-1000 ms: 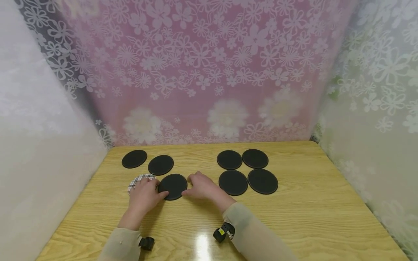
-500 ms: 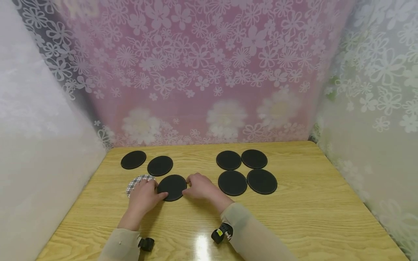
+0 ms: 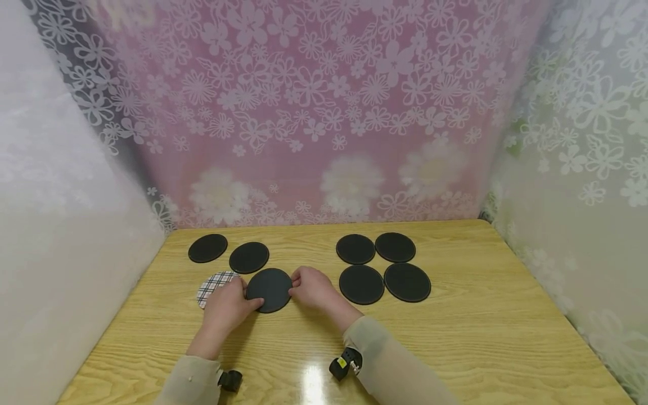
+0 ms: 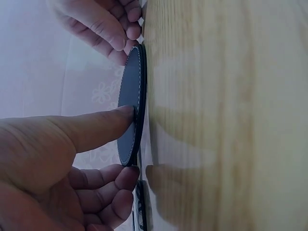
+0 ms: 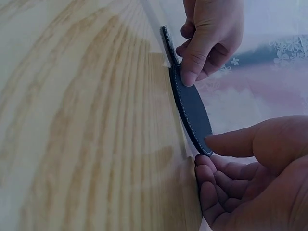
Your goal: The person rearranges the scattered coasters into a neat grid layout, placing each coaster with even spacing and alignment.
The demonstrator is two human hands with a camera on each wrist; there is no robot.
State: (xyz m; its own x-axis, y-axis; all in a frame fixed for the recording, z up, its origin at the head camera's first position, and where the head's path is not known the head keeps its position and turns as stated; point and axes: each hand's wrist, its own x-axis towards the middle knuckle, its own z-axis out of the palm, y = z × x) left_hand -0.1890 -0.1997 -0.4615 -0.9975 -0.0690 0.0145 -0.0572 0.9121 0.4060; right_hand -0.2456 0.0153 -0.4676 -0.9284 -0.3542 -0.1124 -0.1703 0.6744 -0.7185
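A round black coaster (image 3: 270, 290) with light stitching along its rim lies between my two hands, its right side tipped slightly off the table. My left hand (image 3: 226, 306) pinches its left edge, thumb on the top face and fingers curled at the rim. At the opposite edge my right hand (image 3: 315, 289) pinches it, with the thumb (image 5: 231, 144) above and fingertips below. A plaid white-and-black coaster (image 3: 210, 286) lies under and beside the left hand, partly hidden by it. The left wrist view shows the black coaster (image 4: 129, 96) nearly edge-on.
Behind the hands lie two black coasters, one at far left (image 3: 207, 248) and one nearer (image 3: 249, 257). To the right, several black coasters (image 3: 361, 284) form a close two-by-two group. The wooden table (image 3: 481, 337) meets floral curtains (image 3: 324, 112) at back and sides.
The black coaster's right side has risen slightly. My right fingers and thumb have closed on its edge, and my left hand has shifted a little, uncovering more of the plaid coaster.
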